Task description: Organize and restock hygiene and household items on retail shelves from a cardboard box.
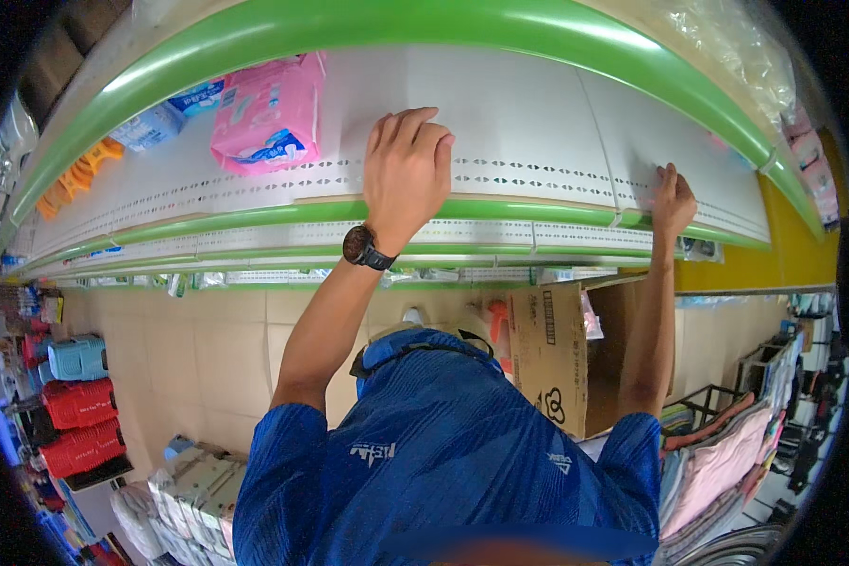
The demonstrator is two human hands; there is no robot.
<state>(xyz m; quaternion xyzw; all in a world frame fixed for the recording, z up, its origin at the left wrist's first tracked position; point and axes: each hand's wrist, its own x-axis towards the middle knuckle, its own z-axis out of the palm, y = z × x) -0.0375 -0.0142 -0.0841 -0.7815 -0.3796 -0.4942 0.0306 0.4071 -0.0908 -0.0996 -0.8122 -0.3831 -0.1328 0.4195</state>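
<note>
My left hand [408,163], with a dark watch on its wrist, is over the white perforated metal shelf [509,134], palm down with bent fingers and nothing visible in them. To its left stands a pink plastic-wrapped pack [269,117] with a blue and white print. My right hand [674,198] is farther right, at the shelf's green front edge, with its fingers curled. Whether it holds anything small cannot be told. Blue packs [148,126] and orange items [78,177] stand farther left on the shelf.
An open cardboard box [548,354] is below the shelf, beside my body, with a pink pack inside. More green-edged shelves lie underneath. Red baskets [81,403] are at the left, folded textiles [722,453] at the right and wrapped goods [191,495] at the lower left.
</note>
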